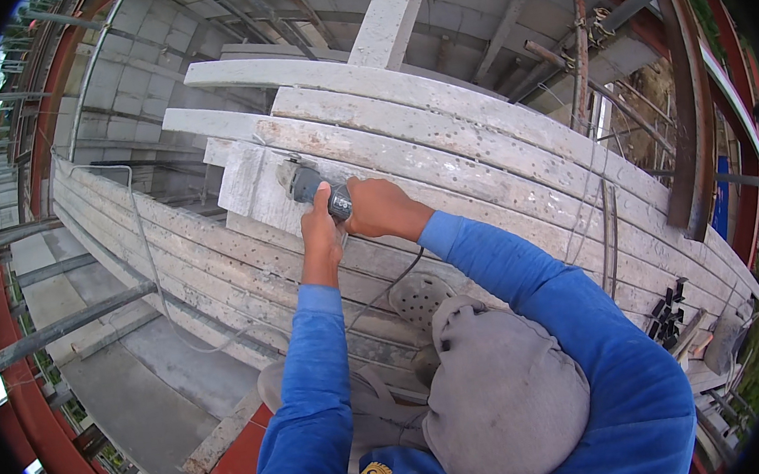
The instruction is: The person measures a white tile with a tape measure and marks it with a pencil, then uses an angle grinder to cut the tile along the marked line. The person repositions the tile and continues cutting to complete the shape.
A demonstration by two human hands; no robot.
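Both my hands are closed around a dark angle grinder (309, 185) near the middle of the view. My left hand (319, 232) grips it from the near side, thumb up along the body. From the right, my right hand (384, 207) wraps round its rear end. The grinder's head rests at the surface of a pale concrete plank (241, 179), beside a straight line across it. Its disc is mostly hidden and I cannot tell whether it spins. A dark power cord (393, 283) trails from the tool toward my foot.
Stacked long concrete planks (445, 153) lie under and beyond the tool, with gaps between some. A grey clog (420, 299) stands on them. Red steel beams (228, 471), grey pipes (64, 331) and a loose pale cable (148, 250) are at left. Black pieces (667, 312) lie at right.
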